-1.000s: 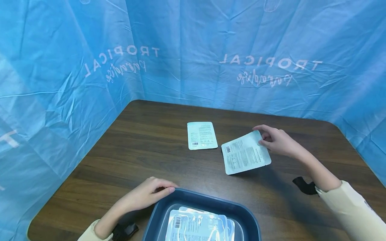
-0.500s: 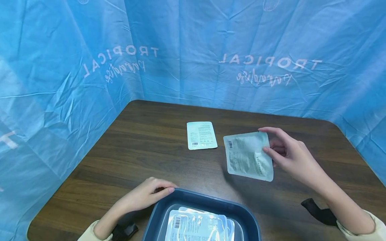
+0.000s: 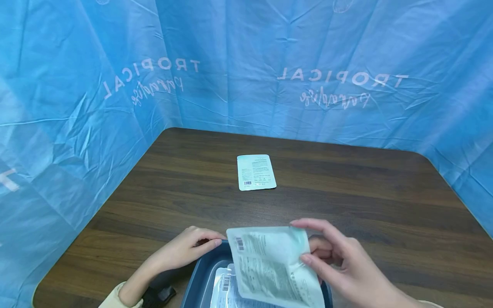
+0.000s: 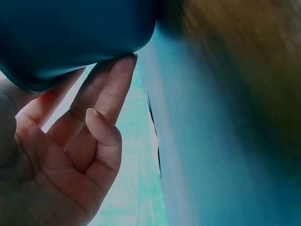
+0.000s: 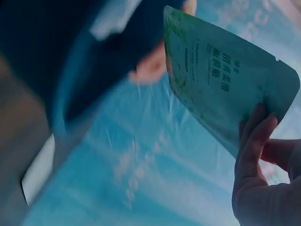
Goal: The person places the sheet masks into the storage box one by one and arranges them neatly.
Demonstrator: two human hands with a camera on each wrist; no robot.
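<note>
My right hand [image 3: 343, 265] pinches a pale green face mask packet [image 3: 269, 265] by its right edge, thumb on the near side. The packet hangs tilted over a dark blue plastic tub [image 3: 202, 269] and hides much of it. Inside lie several bluish packets [image 3: 220, 291], stacked flat. At the tub's far left corner, my left hand [image 3: 185, 250] holds the rim; the left wrist view has its fingers [image 4: 115, 89] against the tub's outer wall. Green leaves and printed characters show on the held packet's other face [image 5: 211, 66] in the right wrist view.
Another pale green packet [image 3: 256, 172] lies flat, text side up, farther back on the dark wooden table [image 3: 173, 179]. A blue printed curtain [image 3: 239, 64] stands around the table's back and left side and along its right edge.
My right hand has lifted the packet off the right of the table and carried it left and nearer, over the tub. My left hand has stayed on the rim.
</note>
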